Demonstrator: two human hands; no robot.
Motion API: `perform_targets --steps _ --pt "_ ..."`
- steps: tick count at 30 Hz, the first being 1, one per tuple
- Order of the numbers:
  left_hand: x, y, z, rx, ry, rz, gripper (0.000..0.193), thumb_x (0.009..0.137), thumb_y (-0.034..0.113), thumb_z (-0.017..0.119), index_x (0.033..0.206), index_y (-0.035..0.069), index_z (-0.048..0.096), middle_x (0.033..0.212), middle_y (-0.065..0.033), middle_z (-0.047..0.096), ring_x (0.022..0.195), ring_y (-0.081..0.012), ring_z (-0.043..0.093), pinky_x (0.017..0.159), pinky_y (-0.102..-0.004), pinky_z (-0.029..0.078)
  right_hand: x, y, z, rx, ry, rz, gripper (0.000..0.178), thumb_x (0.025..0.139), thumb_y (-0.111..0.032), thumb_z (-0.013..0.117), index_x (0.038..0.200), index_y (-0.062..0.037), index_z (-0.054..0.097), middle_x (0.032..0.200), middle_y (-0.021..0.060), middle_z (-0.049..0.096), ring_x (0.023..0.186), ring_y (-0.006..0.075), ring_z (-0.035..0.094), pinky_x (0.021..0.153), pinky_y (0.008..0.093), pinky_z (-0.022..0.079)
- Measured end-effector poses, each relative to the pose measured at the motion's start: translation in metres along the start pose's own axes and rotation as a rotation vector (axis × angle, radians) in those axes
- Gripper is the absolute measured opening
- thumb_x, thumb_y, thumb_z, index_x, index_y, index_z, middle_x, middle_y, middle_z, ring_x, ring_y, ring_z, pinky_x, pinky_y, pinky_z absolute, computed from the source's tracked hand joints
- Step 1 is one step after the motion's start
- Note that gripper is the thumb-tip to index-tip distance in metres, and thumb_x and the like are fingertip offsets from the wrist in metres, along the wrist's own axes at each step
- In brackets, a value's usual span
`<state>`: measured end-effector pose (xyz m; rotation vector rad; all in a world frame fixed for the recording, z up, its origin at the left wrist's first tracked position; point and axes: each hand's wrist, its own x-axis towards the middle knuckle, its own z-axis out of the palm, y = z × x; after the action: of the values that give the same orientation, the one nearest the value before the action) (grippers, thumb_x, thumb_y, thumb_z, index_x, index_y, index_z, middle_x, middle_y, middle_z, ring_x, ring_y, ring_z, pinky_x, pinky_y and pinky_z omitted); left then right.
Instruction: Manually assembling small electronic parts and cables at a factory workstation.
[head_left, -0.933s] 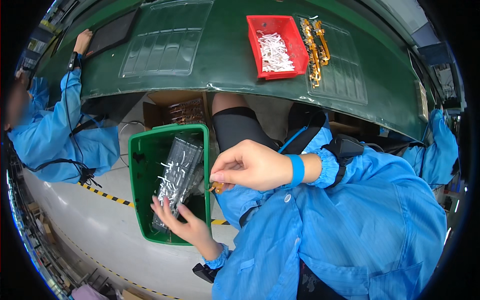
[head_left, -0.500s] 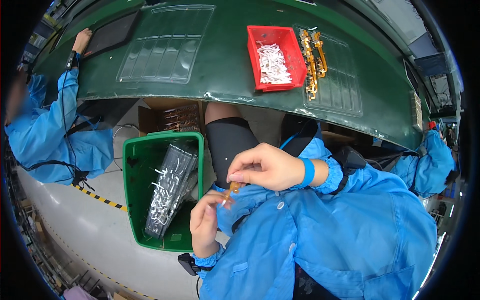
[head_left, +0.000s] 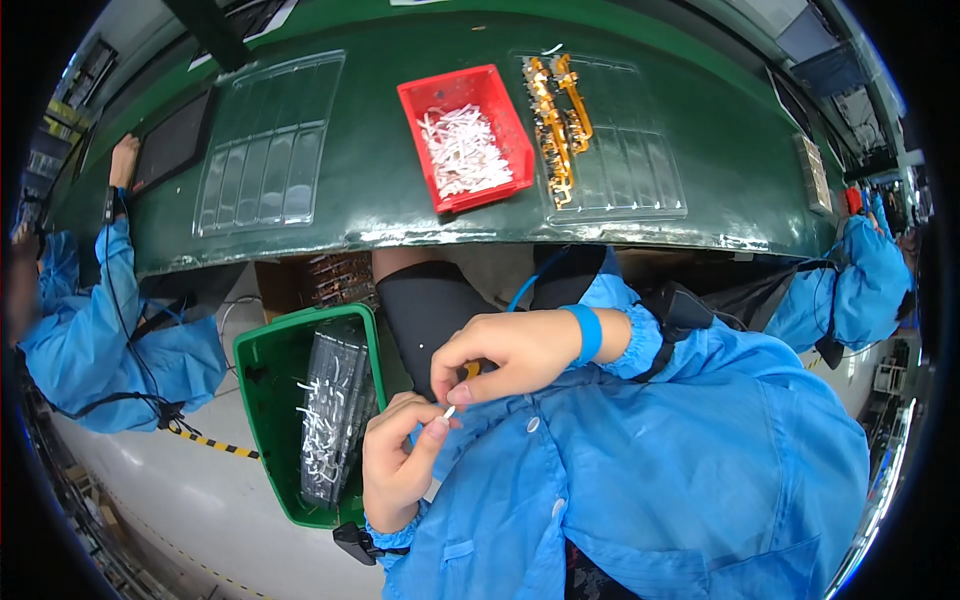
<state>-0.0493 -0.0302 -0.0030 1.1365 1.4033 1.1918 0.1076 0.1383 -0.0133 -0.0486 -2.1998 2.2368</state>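
My right hand (head_left: 510,355), with a blue band at the wrist, is closed in front of my blue coat. Between its bent fingers shows part of an orange flexible circuit strip (head_left: 472,370); most of it is hidden. My left hand (head_left: 400,450) meets it from below, thumb and forefinger pinched. At the left thumb tip is a small white strip (head_left: 449,411), close to the right thumb too. On the green table, a red bin (head_left: 518,150) holds many loose white strips. Several orange circuit strips (head_left: 550,130) lie beside it on a clear plastic tray (head_left: 640,180).
A green waste bin (head_left: 250,390) on my left contains clear trays with white scraps stuck on. Another clear tray (head_left: 265,150) lies left on the table. Behind the waste bin stands a cardboard box (head_left: 280,285). Co-workers in blue sit on both sides.
My view has shifted, so the table items sit further left. My hands have drawn closer together; the orange strip is now mostly covered by fingers, and a white strip shows at the thumb tips.
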Motion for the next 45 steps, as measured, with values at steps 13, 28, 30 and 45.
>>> perform_targets --steps 13,28,30,45 --pt "0.021 0.013 0.016 0.253 -0.070 0.015 0.010 0.084 0.006 0.065 0.088 -0.003 0.064 0.079 -0.0116 0.062 0.074 -0.0246 0.056 0.072 -0.0357 0.043 -0.031 0.003 -0.006 0.233 0.033 -0.019 0.018 0.093 -0.014 0.063 0.096 0.0028 0.066 0.086 0.0085 0.071 0.078 0.0128 0.065 0.074 0.0285 0.052" --pt "0.024 -0.008 0.069 0.711 0.537 0.448 0.015 0.084 -0.010 0.058 0.096 -0.013 0.067 0.097 -0.0245 0.071 0.091 -0.0338 0.071 0.078 -0.0362 0.057 -0.034 0.003 0.007 -0.574 0.450 -0.355 0.010 0.086 -0.007 0.064 0.092 0.0005 0.065 0.084 0.0116 0.064 0.080 0.0280 0.061 0.082 0.0376 0.045" --pt "0.020 -0.014 0.066 0.708 0.571 0.475 0.015 0.085 -0.009 0.058 0.096 -0.011 0.068 0.095 -0.0226 0.072 0.084 -0.0288 0.072 0.073 -0.0314 0.056 -0.031 0.006 0.010 -0.527 0.437 -0.366 0.011 0.087 -0.008 0.064 0.093 0.0005 0.065 0.084 0.0115 0.064 0.081 0.0281 0.062 0.082 0.0377 0.045" --pt "-0.061 -0.071 -0.069 1.093 0.963 -0.985 0.035 0.089 0.028 0.069 0.105 -0.002 0.069 0.092 -0.0192 0.071 0.075 -0.0324 0.067 0.067 -0.0381 0.052 -0.016 -0.009 0.008 0.094 0.286 -0.149 0.012 0.094 -0.008 0.060 0.096 0.0032 0.065 0.094 0.0132 0.071 0.087 0.0224 0.068 0.078 0.0327 0.053"
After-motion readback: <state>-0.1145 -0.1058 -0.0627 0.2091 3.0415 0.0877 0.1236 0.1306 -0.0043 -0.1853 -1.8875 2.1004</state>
